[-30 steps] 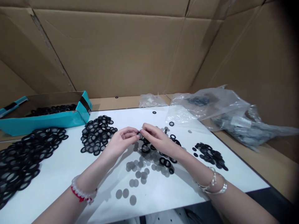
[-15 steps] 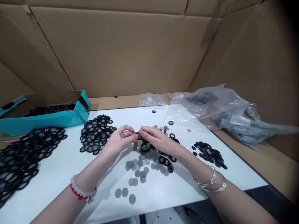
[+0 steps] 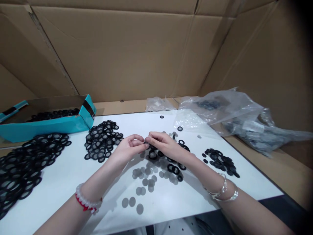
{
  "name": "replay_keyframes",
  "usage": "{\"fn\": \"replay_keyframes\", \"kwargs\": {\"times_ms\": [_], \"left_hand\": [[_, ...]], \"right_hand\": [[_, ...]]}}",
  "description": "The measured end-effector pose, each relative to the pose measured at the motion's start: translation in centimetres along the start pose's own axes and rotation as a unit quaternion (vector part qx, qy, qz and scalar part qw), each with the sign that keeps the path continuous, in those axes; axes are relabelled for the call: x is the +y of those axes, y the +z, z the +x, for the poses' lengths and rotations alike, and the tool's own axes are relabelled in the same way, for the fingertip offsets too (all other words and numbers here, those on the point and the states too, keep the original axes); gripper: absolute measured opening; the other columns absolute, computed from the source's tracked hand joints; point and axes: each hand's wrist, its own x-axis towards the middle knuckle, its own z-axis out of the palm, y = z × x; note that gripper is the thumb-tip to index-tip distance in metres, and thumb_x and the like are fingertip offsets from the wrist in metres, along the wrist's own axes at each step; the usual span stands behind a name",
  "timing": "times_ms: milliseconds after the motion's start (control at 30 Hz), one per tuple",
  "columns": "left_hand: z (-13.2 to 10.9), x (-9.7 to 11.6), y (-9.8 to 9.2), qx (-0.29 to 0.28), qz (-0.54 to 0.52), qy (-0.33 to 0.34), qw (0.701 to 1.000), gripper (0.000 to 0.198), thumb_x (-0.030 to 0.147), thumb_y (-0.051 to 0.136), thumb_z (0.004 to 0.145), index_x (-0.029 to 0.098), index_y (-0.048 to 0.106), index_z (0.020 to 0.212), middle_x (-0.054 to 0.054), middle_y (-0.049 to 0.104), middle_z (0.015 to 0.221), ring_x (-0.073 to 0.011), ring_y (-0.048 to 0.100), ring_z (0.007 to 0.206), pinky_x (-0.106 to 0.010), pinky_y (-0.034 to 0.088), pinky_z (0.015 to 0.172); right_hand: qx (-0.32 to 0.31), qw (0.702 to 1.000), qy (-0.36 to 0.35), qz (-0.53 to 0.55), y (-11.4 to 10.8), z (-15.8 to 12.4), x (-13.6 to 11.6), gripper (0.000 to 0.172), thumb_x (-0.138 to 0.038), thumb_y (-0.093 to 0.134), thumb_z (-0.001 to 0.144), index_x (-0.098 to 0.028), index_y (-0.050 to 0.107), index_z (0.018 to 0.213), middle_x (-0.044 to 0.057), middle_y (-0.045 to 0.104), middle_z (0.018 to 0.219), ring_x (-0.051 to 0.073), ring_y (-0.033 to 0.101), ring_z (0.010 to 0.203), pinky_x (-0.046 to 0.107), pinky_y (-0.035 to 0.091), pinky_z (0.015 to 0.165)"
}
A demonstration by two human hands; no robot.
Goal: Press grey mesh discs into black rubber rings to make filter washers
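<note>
My left hand (image 3: 131, 147) and my right hand (image 3: 164, 143) meet over the middle of the white tabletop. Thumbs and fingertips of both pinch a small black ring (image 3: 146, 142), mostly hidden by the fingers; whether a disc sits in it I cannot tell. Under and around my right hand lie loose black rings (image 3: 175, 169). Thin grey discs (image 3: 140, 209) are scattered below the hands and toward the front edge. Left of my left hand is a heap of black rings with grey centres (image 3: 102, 142).
A larger heap of similar rings (image 3: 24, 166) covers the far left, before a teal-edged box (image 3: 70, 124) holding more. Small black pieces (image 3: 221, 161) lie at right. Clear plastic bags (image 3: 254, 130) rest behind them, and a small bag (image 3: 158, 104) at the back. Cardboard walls (image 3: 117, 55) surround the table.
Both hands stay joined at the fingertips around the small ring, with only slight finger shifts. The ring shows less between them. The whole view has drifted a little.
</note>
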Motion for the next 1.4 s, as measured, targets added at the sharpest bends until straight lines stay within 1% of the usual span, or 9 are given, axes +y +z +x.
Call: {"fn": "replay_keyframes", "kwargs": {"times_ms": [233,467,667,867,1000,1133,1233,1300,1400], "left_hand": [[0.0,0.3,0.1,0.052,-0.004,0.01,0.999,0.032,0.026,0.078,0.056,0.017,0.053,0.074,0.008,0.049,0.05,-0.0078,0.044,0.051,-0.024,0.033,0.058],[0.0,0.4,0.0,0.067,0.0,0.019,0.998,0.035,0.024,0.08,0.054,0.015,0.054,0.077,0.004,0.058,0.057,-0.0087,0.05,0.056,-0.024,0.036,0.061],[-0.1,0.2,0.1,0.036,-0.061,0.016,0.997,0.037,0.021,0.08,0.057,0.014,0.054,0.083,0.01,0.048,0.051,-0.0067,0.048,0.053,-0.023,0.038,0.063],[0.4,0.0,-0.5,0.049,-0.048,0.004,0.998,0.036,0.02,0.08,0.057,0.013,0.056,0.083,0.008,0.052,0.052,-0.0069,0.049,0.053,-0.022,0.04,0.06],[0.6,0.0,-0.5,0.043,-0.077,-0.028,0.996,0.034,0.02,0.081,0.054,0.013,0.058,0.078,0.001,0.061,0.065,-0.0099,0.056,0.062,-0.024,0.044,0.066],[0.4,-0.2,0.0,0.006,-0.078,-0.033,0.996,0.03,0.023,0.08,0.056,0.014,0.061,0.078,-0.001,0.063,0.071,-0.0105,0.058,0.064,-0.024,0.045,0.068],[0.5,0.0,-0.7,-0.005,0.031,0.006,0.999,0.024,0.029,0.075,0.062,0.017,0.06,0.076,0.002,0.059,0.061,-0.0106,0.055,0.057,-0.023,0.042,0.06],[0.8,0.4,-2.1,0.029,0.173,0.064,0.982,0.019,0.031,0.071,0.064,0.019,0.06,0.074,0.002,0.06,0.061,-0.0134,0.056,0.057,-0.024,0.039,0.055],[1.4,1.1,-4.9,0.115,0.42,0.116,0.893,0.009,0.029,0.065,0.067,0.02,0.063,0.069,-0.003,0.066,0.069,-0.0217,0.061,0.066,-0.029,0.041,0.058]], "right_hand": [[0.018,0.996,-0.068,-0.059,0.2,-0.2,-0.5,0.031,-0.031,0.039,0.095,-0.02,0.04,0.067,-0.003,0.04,0.068,0.012,0.039,0.064,0.026,0.03,0.061],[0.039,0.993,-0.077,-0.076,0.4,-0.3,-0.9,0.03,-0.028,0.04,0.095,-0.02,0.038,0.066,-0.003,0.041,0.068,0.012,0.04,0.065,0.026,0.03,0.062],[0.037,0.997,-0.05,-0.034,0.7,-0.1,-0.2,0.034,-0.034,0.038,0.096,-0.02,0.036,0.065,-0.003,0.038,0.066,0.012,0.038,0.063,0.025,0.029,0.059],[0.0,0.996,-0.056,-0.064,-0.1,-0.4,-0.5,0.03,-0.036,0.036,0.097,-0.02,0.04,0.072,-0.002,0.044,0.072,0.013,0.04,0.066,0.026,0.033,0.062],[-0.033,0.989,-0.104,-0.102,-1.0,-0.5,-0.8,0.011,-0.031,0.051,0.09,-0.021,0.046,0.091,0.002,0.048,0.093,0.014,0.045,0.079,0.028,0.039,0.073],[-0.008,0.984,-0.133,-0.114,-0.7,-0.4,-0.6,0.018,-0.031,0.058,0.085,-0.021,0.043,0.081,-0.001,0.045,0.082,0.014,0.043,0.074,0.027,0.038,0.068],[0.018,0.99,-0.074,-0.122,-0.5,-0.5,-0.4,0.032,-0.038,0.067,0.077,-0.021,0.041,0.085,-0.001,0.045,0.083,0.014,0.043,0.072,0.026,0.037,0.063],[-0.006,0.99,-0.023,-0.137,-1.0,-0.6,-0.2,0.036,-0.042,0.068,0.075,-0.021,0.044,0.091,0.001,0.049,0.087,0.015,0.046,0.074,0.026,0.038,0.063],[-0.091,0.981,0.018,-0.168,-2.2,-0.7,0.3,0.03,-0.041,0.067,0.076,-0.02,0.053,0.092,0.004,0.055,0.091,0.017,0.051,0.078,0.027,0.04,0.066]]}}
